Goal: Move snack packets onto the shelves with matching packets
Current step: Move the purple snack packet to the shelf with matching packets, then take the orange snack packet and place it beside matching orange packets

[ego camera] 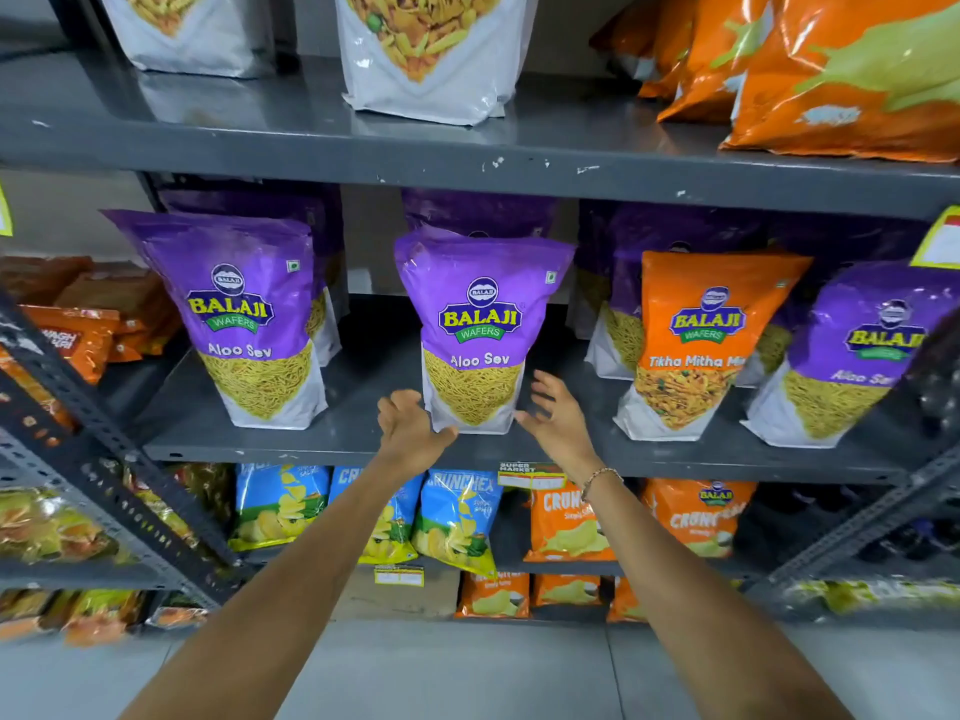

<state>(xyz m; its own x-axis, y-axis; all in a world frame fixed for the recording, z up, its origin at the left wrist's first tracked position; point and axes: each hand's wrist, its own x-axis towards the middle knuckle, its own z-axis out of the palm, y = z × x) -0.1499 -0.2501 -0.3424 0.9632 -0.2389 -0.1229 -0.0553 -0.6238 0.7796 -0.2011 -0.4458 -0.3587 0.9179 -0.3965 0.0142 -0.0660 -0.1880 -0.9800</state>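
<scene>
A purple Aloo Sev packet (480, 324) stands upright in the middle of the grey metal shelf (363, 449). My left hand (410, 426) rests against its lower left corner with fingers curled, touching it. My right hand (558, 415) hovers just off its lower right side, fingers spread and holding nothing. More purple Aloo Sev packets stand at the left (244, 314) and far right (857, 356). An orange Tikha Mitha Mix packet (696, 340) stands among the purple ones, right of my hands.
The shelf above carries white mixture pouches (431, 49) and orange bags (841, 70). Below hang blue (457, 517) and orange Crunchex packets (566, 522). A slanted metal rack post (93, 433) crosses the left side. Grey floor lies under my arms.
</scene>
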